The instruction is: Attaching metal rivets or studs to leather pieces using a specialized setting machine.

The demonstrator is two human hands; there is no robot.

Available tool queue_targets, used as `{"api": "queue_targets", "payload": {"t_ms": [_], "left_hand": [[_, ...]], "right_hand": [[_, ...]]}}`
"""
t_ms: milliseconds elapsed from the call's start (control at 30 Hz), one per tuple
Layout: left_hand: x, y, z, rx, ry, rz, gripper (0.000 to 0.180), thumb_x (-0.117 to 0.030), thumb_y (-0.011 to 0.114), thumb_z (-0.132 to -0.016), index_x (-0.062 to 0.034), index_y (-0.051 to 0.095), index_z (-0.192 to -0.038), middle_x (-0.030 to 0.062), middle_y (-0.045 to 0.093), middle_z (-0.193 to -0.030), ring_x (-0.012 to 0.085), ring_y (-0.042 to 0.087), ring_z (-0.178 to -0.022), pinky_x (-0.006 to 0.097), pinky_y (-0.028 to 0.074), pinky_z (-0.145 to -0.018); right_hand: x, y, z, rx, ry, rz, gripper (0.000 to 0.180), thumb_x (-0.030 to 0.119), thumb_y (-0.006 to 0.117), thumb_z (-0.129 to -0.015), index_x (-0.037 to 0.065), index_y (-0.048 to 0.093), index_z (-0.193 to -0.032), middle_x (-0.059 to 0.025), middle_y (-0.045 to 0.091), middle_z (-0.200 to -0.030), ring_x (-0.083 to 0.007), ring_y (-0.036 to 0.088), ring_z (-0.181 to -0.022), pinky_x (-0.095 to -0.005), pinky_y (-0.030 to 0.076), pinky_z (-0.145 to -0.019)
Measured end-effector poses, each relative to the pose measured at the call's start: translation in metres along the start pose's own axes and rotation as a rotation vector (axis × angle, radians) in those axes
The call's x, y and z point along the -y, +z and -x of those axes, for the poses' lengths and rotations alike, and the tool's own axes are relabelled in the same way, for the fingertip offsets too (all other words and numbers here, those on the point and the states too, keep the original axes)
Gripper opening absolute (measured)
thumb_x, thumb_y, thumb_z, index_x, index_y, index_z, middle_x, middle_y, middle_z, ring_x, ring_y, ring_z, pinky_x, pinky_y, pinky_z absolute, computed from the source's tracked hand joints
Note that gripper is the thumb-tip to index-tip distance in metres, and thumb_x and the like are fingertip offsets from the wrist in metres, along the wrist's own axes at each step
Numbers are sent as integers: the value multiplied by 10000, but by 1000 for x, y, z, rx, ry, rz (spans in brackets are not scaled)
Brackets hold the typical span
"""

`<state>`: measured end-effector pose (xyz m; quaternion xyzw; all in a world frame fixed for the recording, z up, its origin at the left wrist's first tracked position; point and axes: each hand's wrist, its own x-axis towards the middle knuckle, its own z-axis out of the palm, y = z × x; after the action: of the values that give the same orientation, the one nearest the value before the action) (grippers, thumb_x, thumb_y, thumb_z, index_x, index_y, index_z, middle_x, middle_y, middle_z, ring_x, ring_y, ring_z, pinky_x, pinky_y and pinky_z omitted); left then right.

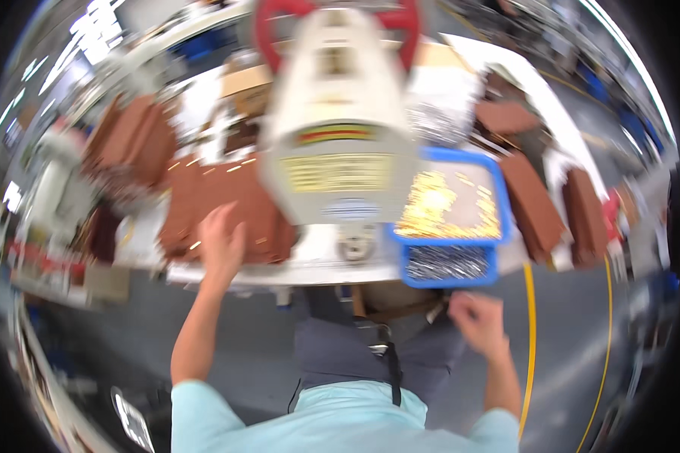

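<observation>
Brown flat pieces (264,211), piled on a white bench (317,260), left of a pale machine (340,113)
Left hand (223,245): placed over the pile's front, thumb parted from fingers, contact not determinable; right hand (478,321): held below the bench's front edge, near a small blue tray (447,282), fingers curled, contents, if any, not determinable through blur; dark metallic parts (446,261) contained in that tray; gold-coloured parts (431,200) spread in a larger blue tray (503,198) just behind; long brown bundles (533,205) laid to its right
</observation>
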<state>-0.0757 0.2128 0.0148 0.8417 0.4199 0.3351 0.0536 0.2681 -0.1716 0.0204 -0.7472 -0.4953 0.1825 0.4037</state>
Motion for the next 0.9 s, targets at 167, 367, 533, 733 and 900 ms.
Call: {"api": "queue_targets", "payload": {"t_ms": [167,367,533,733,900], "left_hand": [[-28,-16,44,176,58,-119,504,-274,751,-901,-81,641,-1353,151,571,-1452,374,513,-1327,494,359,-1131],[-83,17,134,81,218,252,250,-80,772,-821,-57,699,-1059,117,704,-1067,343,647,-1049,460,463,-967],[-135,46,199,281,119,503,141,-42,794,-796,-74,748,-926,96,745,-944,286,708,-903,394,561,-824],[-157,50,200,342,7,607,106,-40,776,-842,-32,755,-946,118,752,-946,258,726,-837,339,577,-773],[-170,55,182,416,-13,670,100,-52,774,-856,-22,757,-950,119,755,-949,229,729,-810,317,576,-747]], "right_hand": [[-57,-121,-87,-645,-66,444,452,139,784,-855,51,657,-1279,-136,679,-1241,-284,659,-1035,-395,530,-851],[-119,-181,-104,-221,332,744,1117,550,898,-624,167,428,-1563,-259,431,-1547,-428,444,-1404,-480,400,-1161],[-125,-196,-117,-26,395,645,1108,572,876,-630,164,434,-1561,-257,442,-1545,-399,478,-1393,-435,417,-1151],[-105,-205,-120,16,462,396,850,524,853,-705,138,622,-1426,-277,480,-1520,-374,525,-1365,-405,419,-1144],[-117,-196,-115,-53,398,456,614,498,839,-748,180,751,-1266,-282,421,-1570,-368,503,-1402,-389,404,-1154]]}}
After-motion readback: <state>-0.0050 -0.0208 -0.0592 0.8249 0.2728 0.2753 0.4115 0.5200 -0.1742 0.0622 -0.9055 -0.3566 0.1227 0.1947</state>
